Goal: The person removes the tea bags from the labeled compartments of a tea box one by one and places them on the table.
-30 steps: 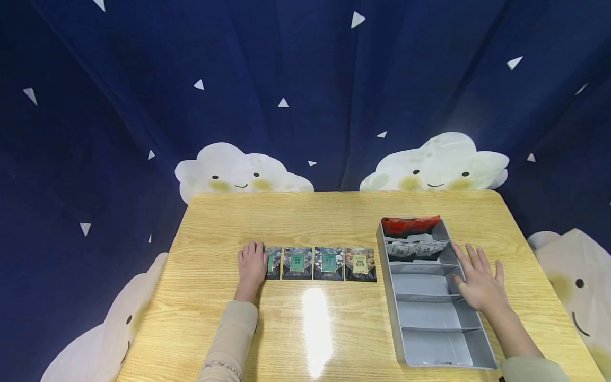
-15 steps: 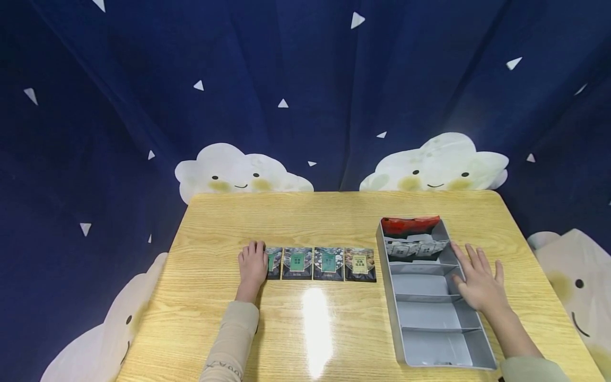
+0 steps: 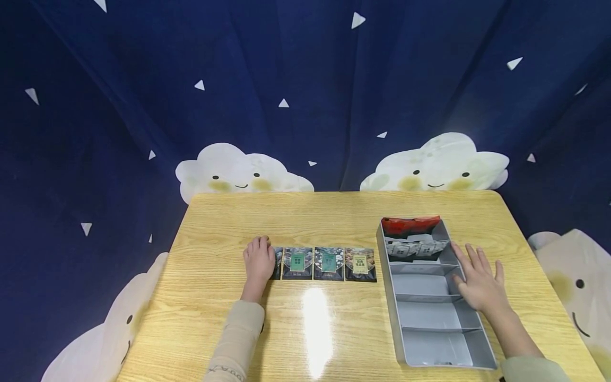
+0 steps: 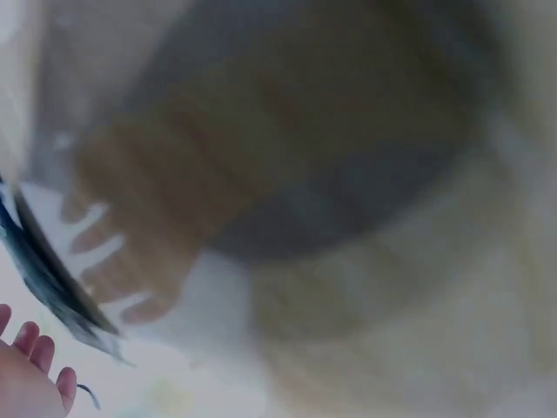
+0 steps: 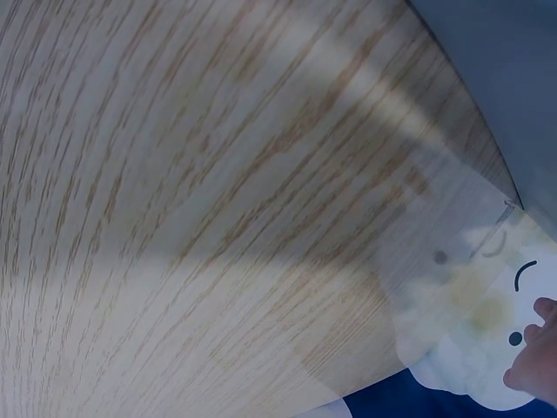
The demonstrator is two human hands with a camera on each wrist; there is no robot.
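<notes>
- Your left hand (image 3: 259, 260) lies on the leftmost packet (image 3: 276, 262) of the row on the worktop (image 3: 305, 223), fingers curled over its left edge; whether they pinch it, I cannot tell.
- Your right hand (image 3: 479, 284) rests flat, fingers spread, on the right wall of the grey tray (image 3: 441, 347).
- Lifting that packet could nudge the next packet (image 3: 297, 263), touching it, out of line.
- Leaning on the wall could tip the tray.

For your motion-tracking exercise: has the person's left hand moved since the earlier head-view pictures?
Yes. The left hand has slid slightly right, covering more of the leftmost packet; the neighbouring packet lies unmoved.
</notes>
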